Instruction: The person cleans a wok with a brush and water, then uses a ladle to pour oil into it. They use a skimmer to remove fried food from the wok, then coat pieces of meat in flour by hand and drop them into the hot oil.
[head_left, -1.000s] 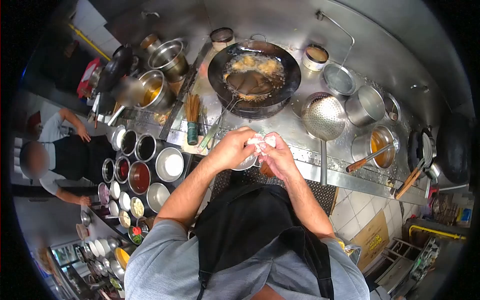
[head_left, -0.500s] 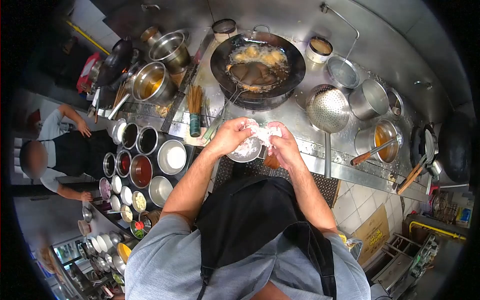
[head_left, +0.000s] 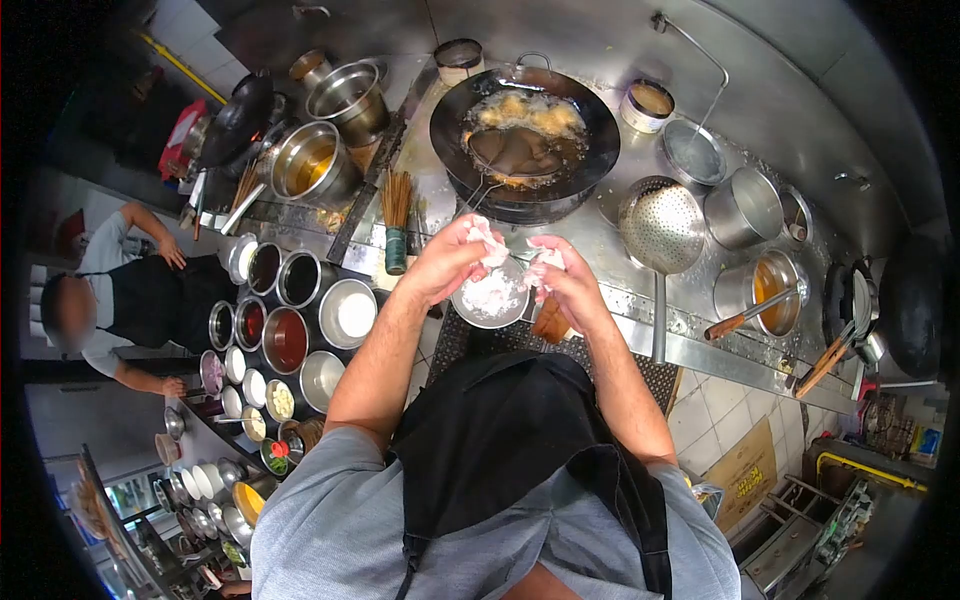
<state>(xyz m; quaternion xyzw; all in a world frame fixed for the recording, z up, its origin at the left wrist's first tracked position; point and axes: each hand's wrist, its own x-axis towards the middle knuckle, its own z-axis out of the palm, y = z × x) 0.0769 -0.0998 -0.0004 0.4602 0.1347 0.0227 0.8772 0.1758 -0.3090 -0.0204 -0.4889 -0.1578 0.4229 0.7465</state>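
Observation:
My left hand point(head_left: 450, 262) is closed on a flour-coated piece point(head_left: 487, 243), whitish and pink, above the left rim of a metal bowl. A second coated piece point(head_left: 546, 265) is pinched in my right hand point(head_left: 568, 280), by the bowl's right side. Between and below my hands, the metal bowl point(head_left: 468, 308) holds white powder point(head_left: 490, 294). Beyond them stands a black wok point(head_left: 455, 150) of bubbling oil, with golden pieces point(head_left: 535, 112) frying at its far side. A wire strainer point(head_left: 492, 150) dips into the oil, its handle running toward my left hand.
A perforated ladle point(head_left: 662, 225) and metal pots point(head_left: 745, 208) stand to the right. At the left are a bamboo brush point(head_left: 396, 220), oil pot point(head_left: 310, 168) and several sauce containers point(head_left: 285, 340). Another person point(head_left: 130, 290) stands at the far left. A wooden-handled tool point(head_left: 550, 322) lies beside the bowl.
My hands have moved apart, and the pale coated mass between them is now two separate pieces, one in each hand. More of the powder in the bowl shows.

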